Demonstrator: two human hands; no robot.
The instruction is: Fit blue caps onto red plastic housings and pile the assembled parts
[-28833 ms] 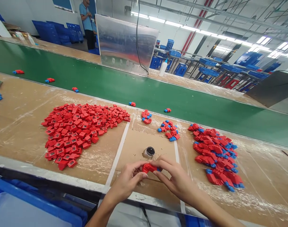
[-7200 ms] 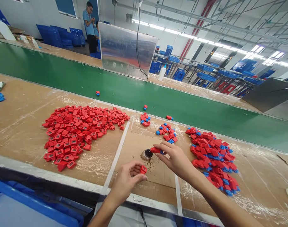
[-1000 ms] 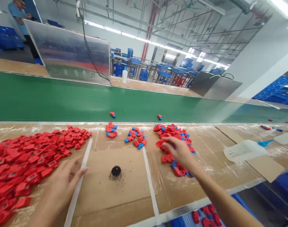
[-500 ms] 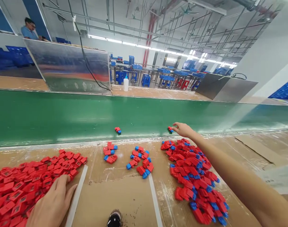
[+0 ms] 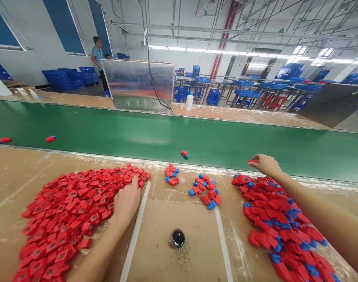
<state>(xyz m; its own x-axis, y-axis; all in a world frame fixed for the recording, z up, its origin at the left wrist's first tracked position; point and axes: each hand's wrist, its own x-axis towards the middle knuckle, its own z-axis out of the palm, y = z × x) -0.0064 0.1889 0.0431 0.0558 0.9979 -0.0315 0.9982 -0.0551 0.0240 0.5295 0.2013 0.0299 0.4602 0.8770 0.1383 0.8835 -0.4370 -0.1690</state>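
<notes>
My left hand (image 5: 127,201) lies at the right side of a large heap of small red plastic pieces (image 5: 69,207). Its index finger is stretched out onto the heap; the other fingers are mostly hidden, and nothing shows held in it. Over the near edge of the green belt (image 5: 131,133), my right hand (image 5: 267,165) is closed, a red plastic piece (image 5: 252,161) between its fingertips. Below that forearm is a heap of red-and-blue pieces (image 5: 273,211). Two small groups of red-and-blue pieces, a left group (image 5: 172,175) and a right group (image 5: 209,192), lie between the heaps.
Single red-and-blue pieces sit on the belt, one of them centrally (image 5: 184,154). A round black-topped object (image 5: 178,238) stands on cardboard between white tape strips. Beyond the belt are a white bottle (image 5: 189,102), a metal panel (image 5: 140,86) and a standing person (image 5: 97,55).
The view has swung left. My left hand has moved forward along the red heap. The right fingers, earlier beside a piece on the belt, are now closed on a red piece.
</notes>
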